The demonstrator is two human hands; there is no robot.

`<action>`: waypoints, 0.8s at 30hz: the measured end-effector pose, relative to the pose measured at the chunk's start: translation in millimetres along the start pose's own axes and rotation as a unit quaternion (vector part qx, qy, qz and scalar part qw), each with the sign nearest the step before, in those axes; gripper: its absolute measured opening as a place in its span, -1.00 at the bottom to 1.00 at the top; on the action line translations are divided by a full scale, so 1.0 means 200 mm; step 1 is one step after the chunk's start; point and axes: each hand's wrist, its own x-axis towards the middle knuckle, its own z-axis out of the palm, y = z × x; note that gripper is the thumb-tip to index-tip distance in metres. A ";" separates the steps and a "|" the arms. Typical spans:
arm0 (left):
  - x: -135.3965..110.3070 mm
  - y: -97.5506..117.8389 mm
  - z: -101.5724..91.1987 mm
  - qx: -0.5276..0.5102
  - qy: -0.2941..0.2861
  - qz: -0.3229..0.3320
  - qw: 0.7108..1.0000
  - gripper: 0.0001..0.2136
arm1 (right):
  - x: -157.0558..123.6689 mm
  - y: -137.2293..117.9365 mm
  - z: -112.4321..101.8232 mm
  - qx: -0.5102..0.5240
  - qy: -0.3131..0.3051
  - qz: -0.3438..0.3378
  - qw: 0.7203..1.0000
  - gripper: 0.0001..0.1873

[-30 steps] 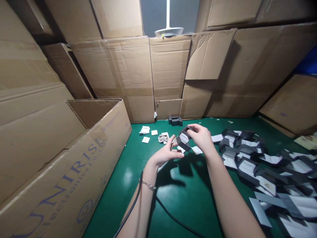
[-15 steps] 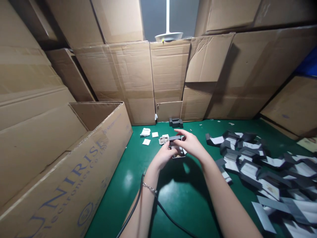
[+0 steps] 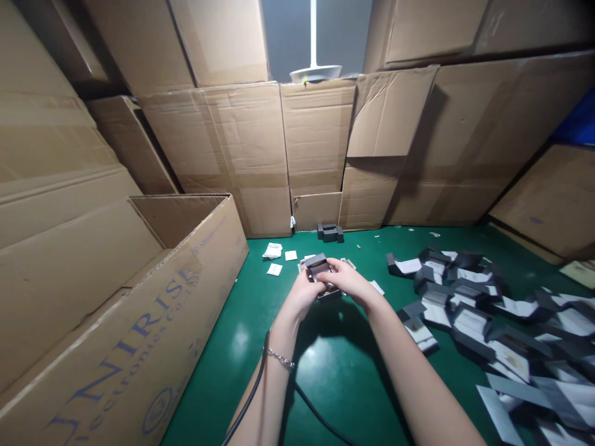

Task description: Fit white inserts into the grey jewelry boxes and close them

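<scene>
Between my two hands is a small dark box (image 3: 317, 261) with a pale inside, held just above the green table. My left hand (image 3: 304, 292) grips its left side, thumb over the front. From the right, my right hand (image 3: 346, 280) holds it too, with fingers reaching into or across the pale interior; their tips are partly hidden. Behind the box, light-coloured pieces peek out, mostly covered by my hands. A bracelet (image 3: 280, 358) and a black cable (image 3: 253, 387) are at my left wrist.
Many open dark boxes with white linings (image 3: 469, 322) cover the table's right side. A big open carton (image 3: 186, 297) stands at left. White paper pieces (image 3: 273, 250) lie beyond my left hand. Black blocks (image 3: 330, 233) sit by the stacked cardboard wall (image 3: 318, 136).
The small box has tilted so that its pale inside faces me more. My right hand has lowered and its fingers have closed in on the box; my left hand keeps its grip.
</scene>
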 end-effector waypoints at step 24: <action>-0.01 0.03 0.01 0.131 0.054 0.021 0.990 -0.58 | 0.03 0.01 0.07 0.080 0.067 0.000 0.995 -0.69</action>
